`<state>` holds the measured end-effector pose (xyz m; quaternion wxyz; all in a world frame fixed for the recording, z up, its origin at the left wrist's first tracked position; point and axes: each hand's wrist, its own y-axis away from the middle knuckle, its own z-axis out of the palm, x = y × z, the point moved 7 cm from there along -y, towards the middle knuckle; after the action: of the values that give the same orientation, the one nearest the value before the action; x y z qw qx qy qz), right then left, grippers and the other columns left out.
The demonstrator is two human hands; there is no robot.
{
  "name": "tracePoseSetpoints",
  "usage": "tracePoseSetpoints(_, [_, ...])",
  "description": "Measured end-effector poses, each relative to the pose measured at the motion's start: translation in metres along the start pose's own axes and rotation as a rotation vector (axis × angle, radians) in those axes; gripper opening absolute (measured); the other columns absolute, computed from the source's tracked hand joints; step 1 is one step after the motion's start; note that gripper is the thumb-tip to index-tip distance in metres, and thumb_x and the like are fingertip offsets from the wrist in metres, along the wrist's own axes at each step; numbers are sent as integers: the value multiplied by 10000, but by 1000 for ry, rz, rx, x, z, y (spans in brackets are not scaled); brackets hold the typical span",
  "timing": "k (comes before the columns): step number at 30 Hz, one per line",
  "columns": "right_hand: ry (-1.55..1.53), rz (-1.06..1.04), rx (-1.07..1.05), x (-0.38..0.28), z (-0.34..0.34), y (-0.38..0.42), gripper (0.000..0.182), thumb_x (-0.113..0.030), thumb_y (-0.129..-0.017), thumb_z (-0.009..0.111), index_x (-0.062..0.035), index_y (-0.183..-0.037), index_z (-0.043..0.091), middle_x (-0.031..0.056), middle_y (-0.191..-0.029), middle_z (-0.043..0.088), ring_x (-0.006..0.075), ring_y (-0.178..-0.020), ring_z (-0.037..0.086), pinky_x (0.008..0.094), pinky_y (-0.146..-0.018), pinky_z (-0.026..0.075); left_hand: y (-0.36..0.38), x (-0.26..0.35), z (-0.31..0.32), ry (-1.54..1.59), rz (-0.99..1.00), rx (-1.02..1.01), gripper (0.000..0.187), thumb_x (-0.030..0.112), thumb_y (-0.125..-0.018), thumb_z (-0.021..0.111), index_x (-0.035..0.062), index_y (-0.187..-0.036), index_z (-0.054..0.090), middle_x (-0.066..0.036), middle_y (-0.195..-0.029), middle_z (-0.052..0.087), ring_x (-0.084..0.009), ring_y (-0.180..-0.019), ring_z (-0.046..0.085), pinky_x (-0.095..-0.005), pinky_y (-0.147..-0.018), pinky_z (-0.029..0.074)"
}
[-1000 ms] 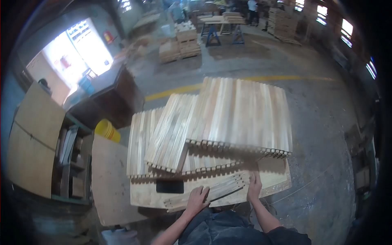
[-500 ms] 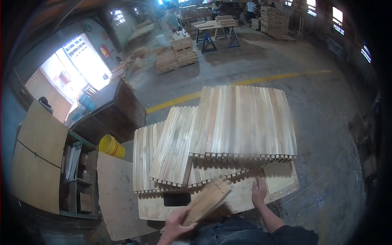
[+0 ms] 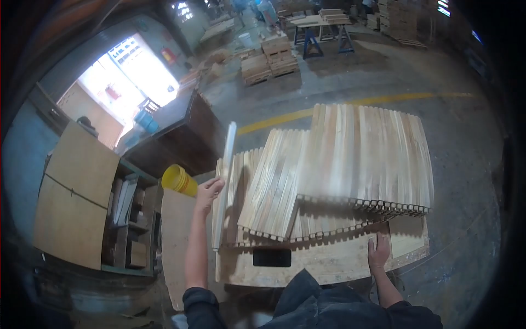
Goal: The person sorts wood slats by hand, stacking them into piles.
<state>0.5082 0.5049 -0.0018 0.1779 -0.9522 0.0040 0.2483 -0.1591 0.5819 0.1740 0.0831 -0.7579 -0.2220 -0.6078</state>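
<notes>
My left hand point(image 3: 210, 193) is closed on a narrow wooden piece point(image 3: 229, 148), seen nearly edge-on and tilted up at the left end of the slats. My right hand point(image 3: 378, 253) rests at the near right part of the worktable point(image 3: 337, 257), below the stack, fingers forward and thumb apart; its fingertips are partly unclear. Beside and in front of my hands lie stacked panels of light wooden slats: a large one on top at right point(image 3: 367, 153), a tilted one at the middle point(image 3: 274, 181). A black flat object point(image 3: 272, 257) lies near the front edge.
A yellow bucket point(image 3: 178, 180) stands left of the table, by an open shelf cabinet point(image 3: 131, 219) and a dark cabinet point(image 3: 181, 137). Farther off are wood stacks point(image 3: 279, 55), a trestle table point(image 3: 320, 21) and a person point(image 3: 267, 12).
My left hand has moved forward and left, turning the wooden piece from lying slanted to nearly edge-on. The camera view has shifted left; my right hand stays by the table's right part.
</notes>
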Motion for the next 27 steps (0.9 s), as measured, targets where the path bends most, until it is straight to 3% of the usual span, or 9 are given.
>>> tracePoseSetpoints(3, [39, 1, -4, -1, -1, 0, 466, -279, -881, 696, -24, -1256, 585, 195, -979, 549, 406, -909, 563, 495, -761, 448, -55, -35, 24, -27, -85, -63, 461, 348, -851, 787, 40, -1189, 727, 22, -967, 726, -41, -785, 615, -192, -632, 401])
tracePoseSetpoints(8, [65, -2, -1, 3, 5, 3, 516, -318, -840, 732, -39, -1249, 586, 178, -967, 537, 387, -893, 549, 493, -747, 437, -106, -80, 71, 26, -162, -143, 475, 448, -866, 739, 39, -1108, 755, -48, -965, 734, -149, -843, 640, -315, -730, 465])
tracePoseSetpoints(11, [67, 0, 0, 1, 1, 3, 531, -326, -827, 741, -40, -1246, 583, 177, -959, 533, 389, -883, 548, 495, -739, 435, -106, -85, 87, -56, -220, -141, 466, 434, -871, 728, 35, -1110, 755, -59, -998, 737, -167, -864, 646, -314, -746, 476])
tracePoseSetpoints(12, [63, 1, -1, 0, 1, 1, 536, -327, -823, 743, -40, -1246, 582, 176, -957, 532, 389, -879, 547, 495, -737, 434, -104, -82, 91, -45, -197, -118, 471, 383, -897, 721, -23, -1136, 718, -98, -987, 724, -181, -834, 674, -314, -739, 524])
tracePoseSetpoints(15, [69, -2, 0, -6, -3, -1, 533, -326, -816, 747, -37, -1234, 589, 178, -954, 531, 391, -873, 548, 496, -737, 434, -106, -82, 99, 27, -190, -157, 481, 380, -897, 720, -16, -1170, 712, -102, -1023, 722, -189, -865, 673, -320, -768, 523])
tracePoseSetpoints(21, [24, 9, -17, -8, -5, -3, 526, -303, -820, 743, -27, -1238, 583, 191, -963, 537, 408, -903, 554, 500, -753, 440, -100, -74, 108, -8, -253, -177, 437, 360, -927, 682, 10, -1188, 708, -87, -1067, 710, -181, -909, 654, -319, -802, 509])
tracePoseSetpoints(24, [31, -8, -5, -4, -1, -2, 531, -298, -820, 747, -23, -1243, 581, 191, -969, 538, 406, -907, 555, 499, -749, 439, -97, -69, 109, -103, -306, -240, 487, 394, -948, 621, 24, -1261, 677, -86, -1127, 703, -212, -1020, 623, -369, -918, 451])
tracePoseSetpoints(27, [49, 14, -33, -3, 1, 0, 531, -291, -821, 750, -20, -1244, 581, 191, -976, 540, 403, -912, 555, 496, -752, 440, -95, -68, 109, -132, -318, -209, 465, 382, -969, 580, 26, -1255, 669, -84, -1111, 694, -193, -977, 615, -356, -891, 447])
